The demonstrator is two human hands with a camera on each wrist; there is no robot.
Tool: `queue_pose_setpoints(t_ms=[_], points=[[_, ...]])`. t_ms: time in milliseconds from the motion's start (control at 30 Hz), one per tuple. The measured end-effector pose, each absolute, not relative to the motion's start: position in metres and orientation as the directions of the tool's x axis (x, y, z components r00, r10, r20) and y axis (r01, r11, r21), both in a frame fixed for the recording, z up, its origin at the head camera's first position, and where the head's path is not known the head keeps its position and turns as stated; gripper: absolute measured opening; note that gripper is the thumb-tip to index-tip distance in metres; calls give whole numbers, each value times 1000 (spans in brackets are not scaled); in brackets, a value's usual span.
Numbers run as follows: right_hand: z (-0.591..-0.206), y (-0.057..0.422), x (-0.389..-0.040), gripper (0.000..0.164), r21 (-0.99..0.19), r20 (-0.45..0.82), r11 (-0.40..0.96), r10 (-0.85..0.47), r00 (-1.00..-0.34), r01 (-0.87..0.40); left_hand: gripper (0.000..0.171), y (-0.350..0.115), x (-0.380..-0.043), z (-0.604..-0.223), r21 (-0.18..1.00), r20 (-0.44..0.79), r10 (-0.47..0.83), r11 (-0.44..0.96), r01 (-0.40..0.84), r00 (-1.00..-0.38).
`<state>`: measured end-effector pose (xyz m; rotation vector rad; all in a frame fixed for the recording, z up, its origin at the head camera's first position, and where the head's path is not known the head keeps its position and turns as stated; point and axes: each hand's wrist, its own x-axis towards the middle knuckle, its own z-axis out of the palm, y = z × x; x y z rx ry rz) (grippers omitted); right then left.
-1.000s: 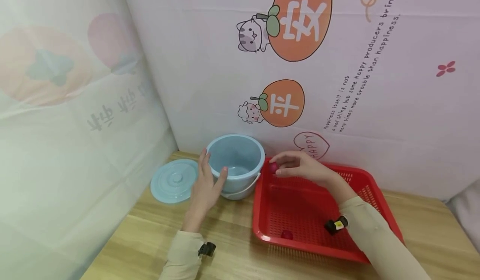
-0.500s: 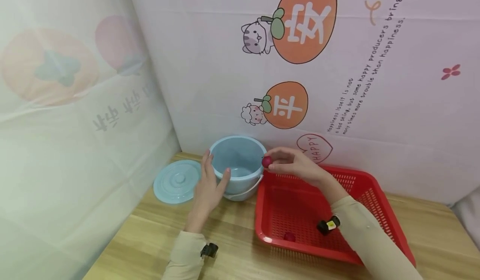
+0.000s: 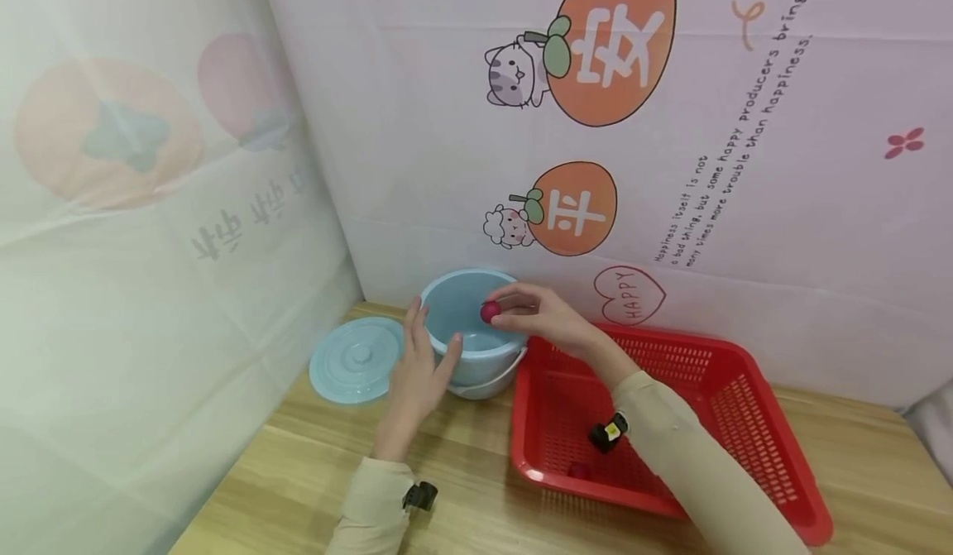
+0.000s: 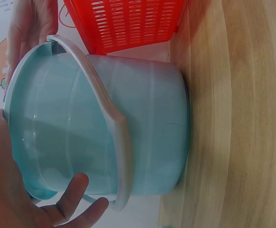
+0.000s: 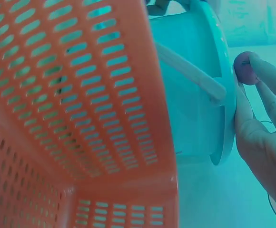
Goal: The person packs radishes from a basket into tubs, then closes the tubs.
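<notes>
My right hand [image 3: 541, 320] pinches a small round dark-red ball [image 3: 490, 313] between thumb and fingertips. It is over the mouth of the light-blue bucket [image 3: 476, 365]. The right wrist view shows the ball [image 5: 246, 69] beside the bucket rim [image 5: 231, 104]. A dark mark shows on it, but its exact kind is unclear. My left hand [image 3: 417, 373] is at the bucket's left front with fairly straight fingers and thumb. In the left wrist view, the left hand [image 4: 19, 190] lies along the rim. A second dark-red ball [image 3: 578, 471] lies in the red plastic basket [image 3: 532, 474].
A light-blue lid [image 3: 357, 361] lies on the wooden table [image 3: 298, 472], left of the bucket. The bucket's pale handle [image 4: 121, 152] hangs down its front side. Close behind stands a printed white cloth backdrop [image 3: 417, 125], with another cloth [image 3: 112, 315] along the left.
My right hand has carried the ball left, from over the basket's back left corner to over the bucket. The left hand stays beside the bucket. The view has shifted slightly.
</notes>
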<state>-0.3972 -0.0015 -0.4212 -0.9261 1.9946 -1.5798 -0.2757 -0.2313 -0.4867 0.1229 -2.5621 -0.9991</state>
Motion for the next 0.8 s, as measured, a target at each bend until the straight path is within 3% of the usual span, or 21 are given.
queue_pose_setpoints(t_ms=[200, 400, 667, 800], points=[[-416, -7, -399, 36, -952, 67, 150, -750, -658, -267, 89, -233, -277, -484, 663, 332, -211, 746, 68, -919], [-406, -15, -403, 35, -908, -9, 263, -792, -611, -328, 89, -236, -275, -484, 662, 327, -211, 747, 64, -921], [-389, -24, -410, 32, -855, -139, 351, -865, -483, -382, 91, -236, -276, -486, 665, 308, -206, 745, 55, -929], [-384, -26, -413, 30, -837, -194, 388, -870, -454, -385, 92, -235, -277, -487, 664, 297, -210, 746, 44, -931]])
